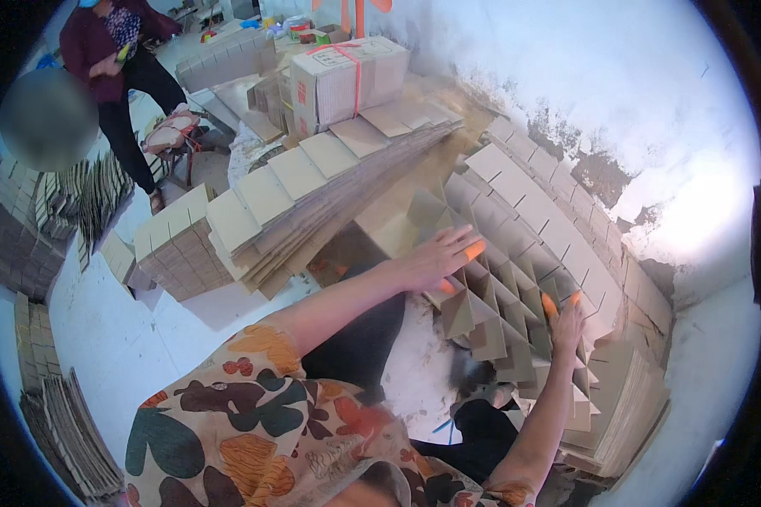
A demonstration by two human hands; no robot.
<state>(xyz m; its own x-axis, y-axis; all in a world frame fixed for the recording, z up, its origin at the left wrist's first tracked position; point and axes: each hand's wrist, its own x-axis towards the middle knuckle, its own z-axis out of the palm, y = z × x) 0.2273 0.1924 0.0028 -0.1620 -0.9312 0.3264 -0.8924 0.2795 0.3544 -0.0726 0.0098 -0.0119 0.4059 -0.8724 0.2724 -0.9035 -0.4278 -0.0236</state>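
A cardboard divider grid [500, 291], made of crossed slotted strips, stands opened out in front of me, its cells facing up. My left hand [438, 258] lies over its left side with the fingers stretched out and the thumb apart. At the grid's right edge, my right hand [566, 323] has thumb and forefinger on either side of the cardboard. Orange covers are on the thumb and a finger of each hand. Just beyond the grid runs a row of slotted cardboard strips [539, 215], close to both hands.
Fanned stacks of cardboard sheets [292, 182] lie to the left, with a strapped carton [351, 80] on top. A block of slotted cardboard [177, 245] sits on the floor. More sheets [617, 406] are piled at right, below a peeling wall [651, 127]. Another person [123, 76] stands far left.
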